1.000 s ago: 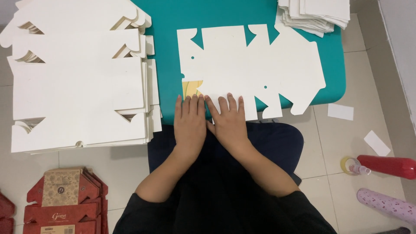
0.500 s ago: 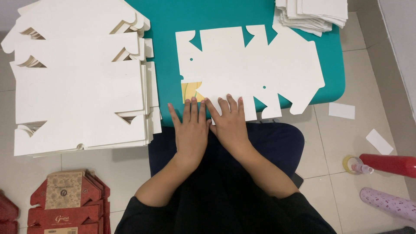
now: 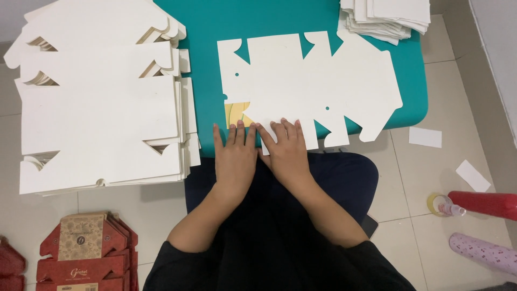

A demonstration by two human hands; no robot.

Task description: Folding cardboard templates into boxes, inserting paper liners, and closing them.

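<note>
Both hands are lying flat, side by side, at the near edge of the teal surface (image 3: 215,21). The left hand (image 3: 235,156) is resting palm down with its fingers spread, the fingertips reaching onto the surface just below a small yellow flap (image 3: 237,112) that is showing at the lower left corner of the flat white die-cut cardboard box blank (image 3: 307,86). The right hand (image 3: 285,153) is also lying open, fingers fanned and pressing on the blank's near edge; neither hand is pinching anything. The blank is lying unfolded across the middle of the surface, its notched tabs pointing toward the far and near edges, one corner hanging past the right front of the surface.

To the left, a tall stack of large white cardboard blanks (image 3: 97,108) is sitting half on the surface and overhanging the tiled floor (image 3: 420,188). At the far right corner, a smaller pile of white folded sheets (image 3: 385,16) is resting on the surface. On the floor at lower left, red printed folded boxes (image 3: 89,256) are lying in a heap. On the right, two white paper scraps (image 3: 425,137), a red roll (image 3: 484,203) and a pink patterned roll (image 3: 484,253) are lying on the tiles.
</note>
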